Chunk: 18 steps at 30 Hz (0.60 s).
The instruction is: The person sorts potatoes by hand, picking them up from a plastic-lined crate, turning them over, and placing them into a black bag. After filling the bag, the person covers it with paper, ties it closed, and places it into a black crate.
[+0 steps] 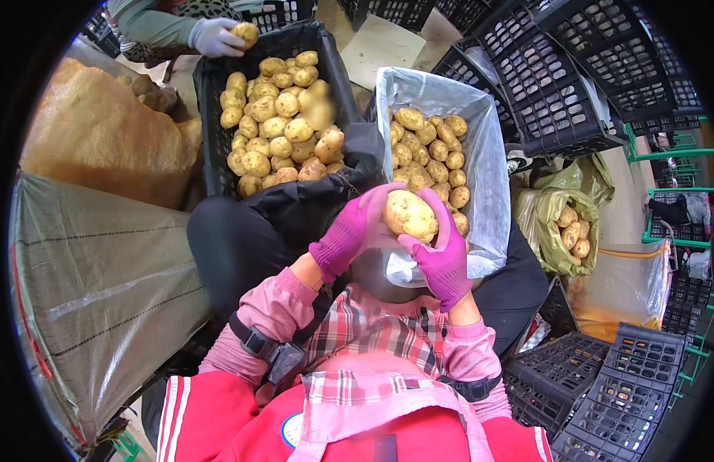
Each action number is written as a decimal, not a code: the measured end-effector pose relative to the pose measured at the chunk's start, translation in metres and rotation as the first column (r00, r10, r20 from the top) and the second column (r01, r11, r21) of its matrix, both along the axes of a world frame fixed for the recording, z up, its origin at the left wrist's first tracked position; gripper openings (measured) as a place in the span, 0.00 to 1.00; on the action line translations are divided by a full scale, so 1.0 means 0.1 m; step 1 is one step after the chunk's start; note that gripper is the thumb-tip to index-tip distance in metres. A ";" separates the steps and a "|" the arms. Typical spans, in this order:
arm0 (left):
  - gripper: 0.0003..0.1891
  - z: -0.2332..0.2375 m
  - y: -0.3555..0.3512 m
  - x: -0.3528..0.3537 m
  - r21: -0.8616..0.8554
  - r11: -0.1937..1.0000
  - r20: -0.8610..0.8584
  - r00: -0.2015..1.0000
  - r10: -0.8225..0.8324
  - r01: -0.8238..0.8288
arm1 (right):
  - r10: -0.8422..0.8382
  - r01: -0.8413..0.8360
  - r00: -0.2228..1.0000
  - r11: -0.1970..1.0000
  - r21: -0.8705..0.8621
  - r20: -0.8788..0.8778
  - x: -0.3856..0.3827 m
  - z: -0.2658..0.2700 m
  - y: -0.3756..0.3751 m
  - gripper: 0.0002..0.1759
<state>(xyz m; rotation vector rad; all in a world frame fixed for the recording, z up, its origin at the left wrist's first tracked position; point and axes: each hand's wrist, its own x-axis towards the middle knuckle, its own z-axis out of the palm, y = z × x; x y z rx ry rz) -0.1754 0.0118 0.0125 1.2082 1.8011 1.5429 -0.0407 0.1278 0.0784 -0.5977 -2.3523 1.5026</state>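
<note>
Both my hands wear magenta gloves and hold one large pale potato (410,215) between them, over the near edge of the lined crate. My left hand (357,227) wraps its left side, and my right hand (442,250) grips it from the right and below. Under and beyond them stands a crate with a clear plastic liner (488,192), with many potatoes (438,150) inside. To its left is a black-lined crate (211,154) heaped with larger potatoes (276,115).
At the top left, a co-worker's gloved hand (216,37) holds a potato (246,34). Large sacks (110,138) line the left side. Black crates (553,85) are stacked at upper right, others (626,393) at lower right. A green bag (549,239) holds potatoes.
</note>
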 end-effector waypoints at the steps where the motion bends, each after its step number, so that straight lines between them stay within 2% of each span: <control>1: 0.23 -0.08 0.01 -0.01 -0.021 0.997 0.258 0.964 -0.064 0.072 | 0.030 -0.030 1.000 0.996 0.083 -0.004 0.02 -0.06 0.04 0.43; 2: 0.23 -0.13 0.01 0.01 -0.002 0.994 0.464 0.881 -0.096 0.109 | 0.060 -0.059 0.998 0.985 0.165 -0.003 0.04 -0.09 0.06 0.43; 3: 0.23 -0.10 0.01 0.02 0.015 0.992 0.648 0.755 -0.103 0.122 | 0.022 -0.019 1.000 0.988 0.151 -0.022 0.04 -0.10 0.05 0.42; 5: 0.24 0.33 -0.02 0.07 0.071 0.996 0.873 0.480 -0.089 0.055 | -0.054 0.061 0.997 0.991 0.122 -0.060 0.01 -0.12 -0.01 0.40; 8: 0.26 0.24 0.00 0.14 0.171 0.982 0.857 0.480 -0.189 0.082 | -0.207 0.210 0.978 0.958 0.196 -0.036 -0.06 -0.03 -0.08 0.37; 10: 0.28 0.30 -0.01 0.11 0.192 0.971 0.661 0.713 -0.234 0.140 | -0.144 0.174 0.984 0.906 0.386 -0.104 -0.06 0.03 -0.05 0.31; 11: 0.30 0.28 -0.01 0.12 0.183 0.969 0.581 0.776 -0.244 0.167 | -0.108 0.156 0.986 0.867 0.474 -0.127 -0.04 0.05 -0.04 0.28; 13: 0.32 0.17 0.02 0.11 0.147 0.969 0.444 0.862 -0.246 0.200 | -0.085 0.163 0.977 0.890 0.426 -0.197 -0.03 0.06 0.03 0.22; 14: 0.32 0.13 0.01 0.10 0.144 0.966 0.480 0.839 -0.259 0.215 | -0.067 0.159 0.969 0.905 0.394 -0.237 -0.05 0.05 0.06 0.20; 15: 0.33 0.17 -0.03 0.10 0.169 0.959 0.627 0.726 -0.283 0.228 | -0.119 0.194 0.959 0.937 0.290 -0.258 -0.05 0.04 0.06 0.18; 16: 0.33 0.23 -0.06 0.09 0.202 0.954 0.742 0.601 -0.298 0.223 | -0.110 0.184 0.972 0.905 0.383 -0.208 -0.03 0.01 0.10 0.20; 18: 0.32 0.39 -0.11 0.10 0.247 0.952 0.874 0.381 -0.300 0.183 | -0.211 0.224 0.966 0.972 0.077 -0.146 -0.01 -0.08 0.13 0.18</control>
